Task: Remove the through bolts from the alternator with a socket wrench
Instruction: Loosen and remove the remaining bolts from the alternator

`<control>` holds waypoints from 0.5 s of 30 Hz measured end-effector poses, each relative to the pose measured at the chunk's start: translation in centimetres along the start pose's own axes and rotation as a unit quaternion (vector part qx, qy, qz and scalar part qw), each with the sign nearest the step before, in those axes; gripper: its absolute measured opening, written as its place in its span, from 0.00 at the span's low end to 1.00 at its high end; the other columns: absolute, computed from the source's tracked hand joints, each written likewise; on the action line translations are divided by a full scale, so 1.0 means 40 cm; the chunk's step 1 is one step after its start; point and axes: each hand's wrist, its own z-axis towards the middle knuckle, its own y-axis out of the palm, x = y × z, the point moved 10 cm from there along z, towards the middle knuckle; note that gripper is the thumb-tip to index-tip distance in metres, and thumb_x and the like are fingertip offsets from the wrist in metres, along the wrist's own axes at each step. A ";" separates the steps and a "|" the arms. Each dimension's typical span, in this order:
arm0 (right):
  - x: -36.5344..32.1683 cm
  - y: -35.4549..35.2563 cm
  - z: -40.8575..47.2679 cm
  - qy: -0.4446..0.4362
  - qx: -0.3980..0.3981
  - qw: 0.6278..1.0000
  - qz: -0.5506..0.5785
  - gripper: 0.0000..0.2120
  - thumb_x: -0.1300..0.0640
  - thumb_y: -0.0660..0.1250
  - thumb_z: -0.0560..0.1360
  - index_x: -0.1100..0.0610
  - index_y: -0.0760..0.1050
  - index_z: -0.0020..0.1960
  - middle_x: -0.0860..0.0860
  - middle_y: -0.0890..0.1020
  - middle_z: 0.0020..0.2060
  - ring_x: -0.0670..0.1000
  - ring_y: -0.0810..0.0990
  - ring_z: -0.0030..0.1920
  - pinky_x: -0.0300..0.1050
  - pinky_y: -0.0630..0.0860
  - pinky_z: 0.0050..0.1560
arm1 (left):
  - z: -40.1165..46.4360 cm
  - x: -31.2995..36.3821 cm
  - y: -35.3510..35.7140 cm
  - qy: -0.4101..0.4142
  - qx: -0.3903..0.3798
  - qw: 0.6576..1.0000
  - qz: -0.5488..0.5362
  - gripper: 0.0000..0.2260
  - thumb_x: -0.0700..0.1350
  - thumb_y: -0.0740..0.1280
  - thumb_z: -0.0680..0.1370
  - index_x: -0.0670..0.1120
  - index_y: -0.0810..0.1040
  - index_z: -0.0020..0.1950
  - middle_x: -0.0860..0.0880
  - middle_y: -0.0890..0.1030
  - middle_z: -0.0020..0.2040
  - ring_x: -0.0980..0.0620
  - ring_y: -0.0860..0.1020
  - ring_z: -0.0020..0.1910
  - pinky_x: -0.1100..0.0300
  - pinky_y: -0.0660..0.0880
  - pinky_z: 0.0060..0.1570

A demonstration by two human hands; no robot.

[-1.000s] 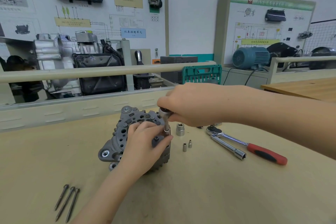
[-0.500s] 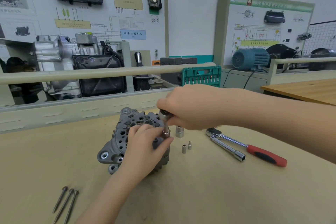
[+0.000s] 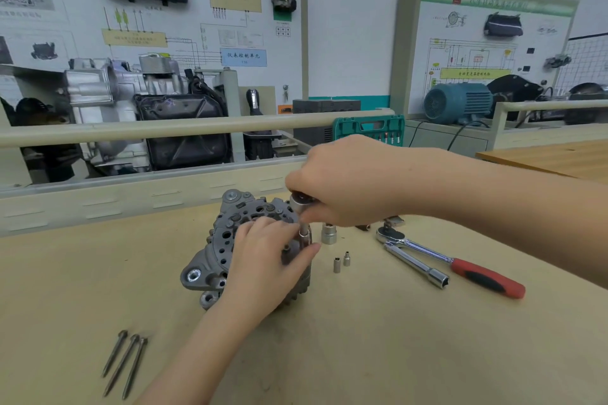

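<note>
- Presently your right hand (image 3: pixel 348 181) has its fingers (image 3: pixel 311 215) clamped on the socket wrench (image 3: pixel 301 202), its socket (image 3: pixel 304 233) seated on the alternator (image 3: pixel 230 246).
- Your left hand (image 3: pixel 263 266) grips the housing; thumb beside the socket.
- Judged: the alternator is heavy, rigid cast metal; brace it by the body.
- It stands mid-surface (image 3: pixel 394 355), directly under both hands.
- Three removed bolts (image 3: pixel 123 362) lie front-left, well apart.
</note>
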 end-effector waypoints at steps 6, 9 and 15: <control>-0.010 0.018 0.002 -0.041 -0.006 0.999 -0.002 0.09 0.49 0.55 0.79 0.54 0.64 0.48 0.50 0.74 0.41 0.52 0.74 0.39 0.42 0.68 0.32 | 0.006 -0.016 0.007 -0.021 -0.006 0.999 -0.041 0.09 0.52 0.68 0.72 0.49 0.75 0.35 0.55 0.77 0.35 0.61 0.69 0.39 0.66 0.53 0.52; 0.006 -0.003 0.004 -0.016 0.024 0.998 -0.060 0.18 0.41 0.51 0.78 0.56 0.66 0.43 0.48 0.66 0.29 0.46 0.65 0.26 0.40 0.57 0.24 | 0.004 -0.013 0.000 -0.035 0.025 0.999 -0.021 0.09 0.52 0.70 0.70 0.52 0.74 0.34 0.60 0.72 0.31 0.64 0.66 0.37 0.65 0.53 0.50; -0.001 0.006 0.008 -0.003 0.012 1.000 -0.019 0.17 0.41 0.53 0.77 0.55 0.66 0.44 0.47 0.66 0.28 0.44 0.64 0.26 0.39 0.56 0.23 | -0.003 -0.007 0.011 -0.014 0.000 0.997 -0.070 0.06 0.48 0.68 0.73 0.46 0.78 0.40 0.51 0.79 0.35 0.67 0.70 0.42 0.75 0.52 0.54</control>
